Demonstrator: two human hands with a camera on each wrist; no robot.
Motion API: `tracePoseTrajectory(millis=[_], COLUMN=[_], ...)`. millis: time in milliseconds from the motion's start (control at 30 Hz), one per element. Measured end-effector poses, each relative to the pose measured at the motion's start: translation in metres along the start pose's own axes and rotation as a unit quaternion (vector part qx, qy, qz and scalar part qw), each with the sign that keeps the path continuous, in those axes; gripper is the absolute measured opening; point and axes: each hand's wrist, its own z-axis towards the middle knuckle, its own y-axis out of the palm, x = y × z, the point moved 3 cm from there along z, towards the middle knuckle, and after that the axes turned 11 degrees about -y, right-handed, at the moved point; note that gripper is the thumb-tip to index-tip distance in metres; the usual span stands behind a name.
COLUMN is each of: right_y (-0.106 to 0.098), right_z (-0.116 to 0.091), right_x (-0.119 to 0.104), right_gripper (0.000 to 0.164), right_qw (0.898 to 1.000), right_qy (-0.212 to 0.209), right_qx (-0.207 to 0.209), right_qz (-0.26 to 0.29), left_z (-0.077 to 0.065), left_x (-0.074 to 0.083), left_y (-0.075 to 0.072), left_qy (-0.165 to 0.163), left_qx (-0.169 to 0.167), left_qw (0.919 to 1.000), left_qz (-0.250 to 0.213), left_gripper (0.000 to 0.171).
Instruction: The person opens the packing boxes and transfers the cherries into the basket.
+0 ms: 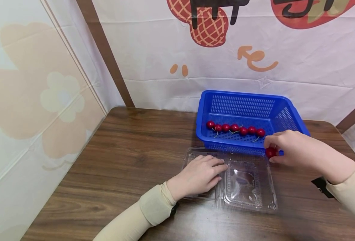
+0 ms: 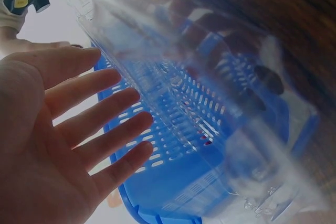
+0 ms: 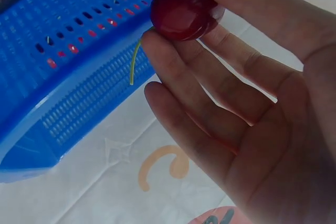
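A dark red cherry (image 3: 181, 11) with a green stem is pinched between thumb and fingers of my right hand (image 1: 296, 149), just outside the front right corner of the blue basket (image 1: 200, 129). Several more cherries (image 1: 234, 128) lie in a row on the basket floor. My left hand (image 1: 197, 175) rests with fingers extended over the left half of a clear plastic clamshell box (image 1: 246, 187), which lies opened flat in front of the basket. In the left wrist view, the fingers (image 2: 113, 124) are spread beside the clear plastic.
All this stands on a dark wood-grain table (image 1: 129, 160). A printed cloth (image 1: 153, 43) hangs behind its back edge, and another pale cloth (image 1: 29, 117) hangs along the left side. The basket stands close to the back cloth.
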Motion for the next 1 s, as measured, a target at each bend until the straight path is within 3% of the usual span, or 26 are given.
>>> tracePoseTrajectory(millis=[233, 633, 1000], right_y=[-0.006, -0.016, -0.018], right_z=[0.007, 0.02, 0.03], right_x=[0.007, 0.025, 0.044], right_gripper=[0.029, 0.026, 0.025], right_qw=[1.0, 1.0, 0.999], right_qy=[-0.002, 0.017, 0.031], right_qx=[0.009, -0.005, -0.031], right_qz=[-0.012, 0.0, 0.013], left_z=[0.001, 0.0, 0.001], left_x=[0.0, 0.0, 0.0], left_y=[-0.001, -0.001, -0.001], left_qy=[-0.004, -0.002, -0.009], left_qx=[-0.01, -0.001, -0.017], left_qw=[0.9999, 1.0, 0.9998], left_qz=[-0.005, -0.001, -0.004], left_gripper=[0.039, 0.038, 0.039])
